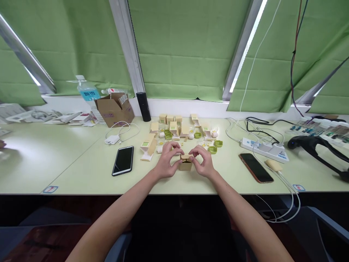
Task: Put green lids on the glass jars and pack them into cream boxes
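Note:
A small tan cardboard box (185, 166) stands on the table near its front edge, its lid flap raised. My left hand (168, 161) pinches the box at its upper left with thumb and fingers. From the other side, my right hand (203, 161) grips the upper right by the flap. What is inside the box cannot be made out. Just beyond my hands lie several opened small boxes (148, 146), green plastic pieces (212, 149) and small white parts (191, 135).
A phone (123, 161) lies to the left, another phone (255, 167) to the right. Behind them are a white charger (112, 139), a brown carton (116, 110), a black cylinder (143, 106) and a power strip (264, 149) with cables. A black frame-like object (319, 149) sits far right.

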### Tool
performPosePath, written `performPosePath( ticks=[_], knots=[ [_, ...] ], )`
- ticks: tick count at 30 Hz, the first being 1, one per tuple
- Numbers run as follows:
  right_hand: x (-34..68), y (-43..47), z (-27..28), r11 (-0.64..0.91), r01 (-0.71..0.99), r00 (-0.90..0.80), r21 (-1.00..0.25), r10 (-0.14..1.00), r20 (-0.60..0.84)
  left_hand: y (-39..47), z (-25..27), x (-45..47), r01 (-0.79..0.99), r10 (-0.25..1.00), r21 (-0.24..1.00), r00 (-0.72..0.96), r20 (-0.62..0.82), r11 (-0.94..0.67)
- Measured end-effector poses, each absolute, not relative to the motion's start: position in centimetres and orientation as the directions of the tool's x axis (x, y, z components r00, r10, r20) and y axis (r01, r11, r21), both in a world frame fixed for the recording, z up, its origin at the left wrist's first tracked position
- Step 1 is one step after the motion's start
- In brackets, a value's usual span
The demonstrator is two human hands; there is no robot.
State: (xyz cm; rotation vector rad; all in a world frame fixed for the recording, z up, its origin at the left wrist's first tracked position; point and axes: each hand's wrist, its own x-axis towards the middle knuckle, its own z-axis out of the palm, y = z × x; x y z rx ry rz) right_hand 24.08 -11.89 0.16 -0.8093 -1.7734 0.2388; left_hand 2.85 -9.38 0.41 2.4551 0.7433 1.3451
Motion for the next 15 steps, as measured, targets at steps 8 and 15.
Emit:
performPosePath(
  ticks=[8, 15],
  knots=[
    [24.04, -11.93, -0.18, 0.775, 0.462, -0.200, -0.432, 0.565, 0.800, -9.29, 0.29, 2.60, 0.331, 0.454, 0.329, 0.446, 0.772, -0.884],
    [24.18, -11.64, -0.82, 0.795, 0.494, -0.276, -0.353, 0.529, 0.803, -9.30, 0.31, 2.43, 0.330, 0.456, 0.326, 0.489, 0.744, -0.886]
  ],
)
